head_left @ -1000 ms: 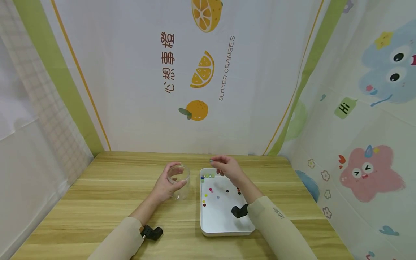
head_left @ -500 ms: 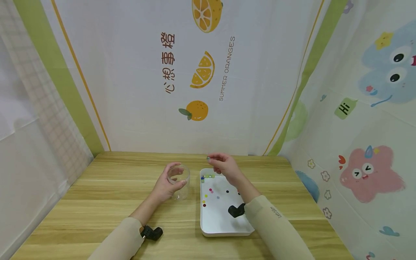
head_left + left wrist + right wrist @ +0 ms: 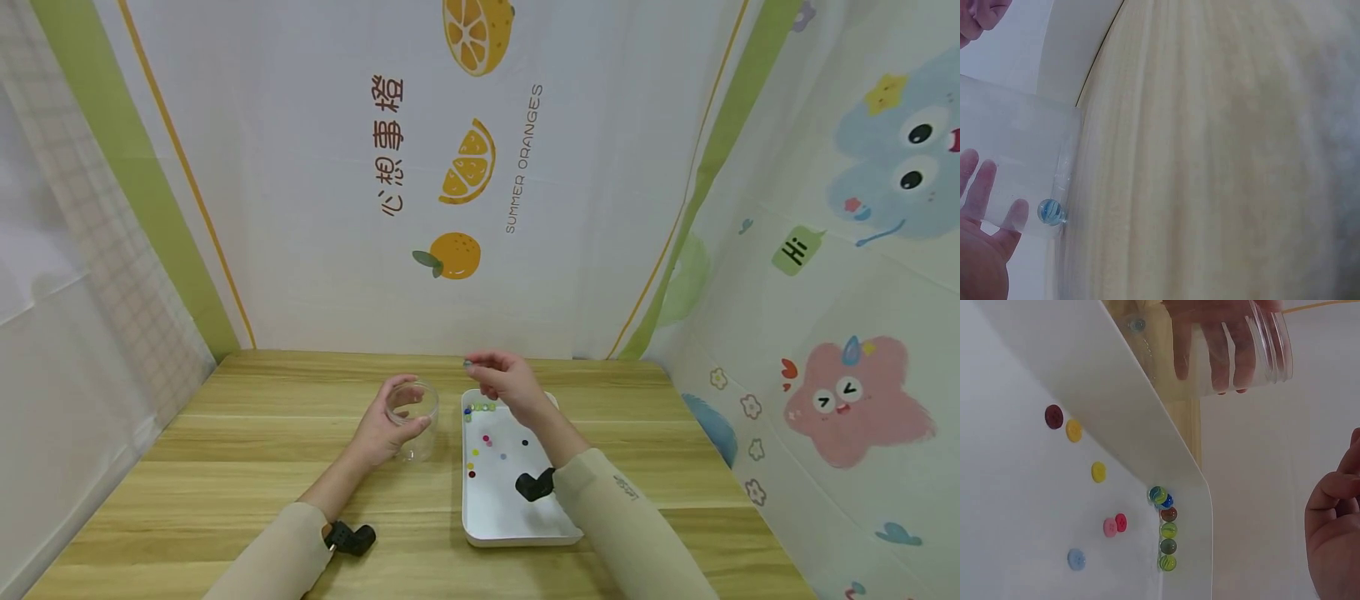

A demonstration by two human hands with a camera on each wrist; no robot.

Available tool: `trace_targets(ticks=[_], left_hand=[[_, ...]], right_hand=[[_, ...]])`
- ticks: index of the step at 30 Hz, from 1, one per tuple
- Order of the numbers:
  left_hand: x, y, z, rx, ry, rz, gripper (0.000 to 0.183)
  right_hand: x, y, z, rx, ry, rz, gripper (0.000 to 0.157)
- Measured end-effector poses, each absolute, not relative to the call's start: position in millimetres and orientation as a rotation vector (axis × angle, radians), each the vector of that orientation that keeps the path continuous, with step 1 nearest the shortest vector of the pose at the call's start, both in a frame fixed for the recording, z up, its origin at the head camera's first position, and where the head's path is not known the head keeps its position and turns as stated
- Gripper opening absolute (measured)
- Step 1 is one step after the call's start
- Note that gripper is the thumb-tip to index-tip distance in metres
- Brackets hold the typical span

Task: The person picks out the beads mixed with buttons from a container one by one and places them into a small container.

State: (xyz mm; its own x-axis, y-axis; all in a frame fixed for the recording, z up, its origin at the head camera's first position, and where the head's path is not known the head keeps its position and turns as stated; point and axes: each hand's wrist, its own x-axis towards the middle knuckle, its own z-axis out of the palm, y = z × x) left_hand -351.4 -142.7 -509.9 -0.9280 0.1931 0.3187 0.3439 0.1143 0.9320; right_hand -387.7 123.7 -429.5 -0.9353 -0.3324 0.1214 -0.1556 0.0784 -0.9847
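Observation:
My left hand (image 3: 381, 429) grips a clear plastic jar (image 3: 420, 442), fingers and thumb around its side, mouth upward. At the jar's bottom lies a blue-swirled glass marble (image 3: 1051, 212), plain in the left wrist view. My right hand (image 3: 513, 390) pinches a small bluish marble (image 3: 468, 362) between thumb and fingertips, above the tray's far edge and a little right of the jar's mouth. Below it is a white tray (image 3: 502, 512). Several green, blue and brownish marbles (image 3: 1169, 530) line the tray's far left corner.
Several loose buttons lie in the tray, among them a yellow button (image 3: 1099, 472), a light blue button (image 3: 1076, 559) and a dark red button (image 3: 1054, 417). The wooden table (image 3: 247, 458) meets a printed curtain (image 3: 322, 275) at the back.
My right hand has moved left toward the jar, and slightly up, with the marble pinched in it. My left hand and the jar have stayed in place.

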Motion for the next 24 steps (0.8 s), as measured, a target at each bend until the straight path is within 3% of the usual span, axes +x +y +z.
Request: trace_targets(ticks=[12, 24], left_hand=[[-352, -143, -510, -0.547, -2.246, -1.940, 0.074], [-351, -144, -510, -0.535, -2.262, -1.925, 0.076]], right_hand=[[-384, 103, -424, -0.577, 2.192, -1.941, 0.034], [-381, 81, -426, -0.621, 2.148, -1.945, 0.031]])
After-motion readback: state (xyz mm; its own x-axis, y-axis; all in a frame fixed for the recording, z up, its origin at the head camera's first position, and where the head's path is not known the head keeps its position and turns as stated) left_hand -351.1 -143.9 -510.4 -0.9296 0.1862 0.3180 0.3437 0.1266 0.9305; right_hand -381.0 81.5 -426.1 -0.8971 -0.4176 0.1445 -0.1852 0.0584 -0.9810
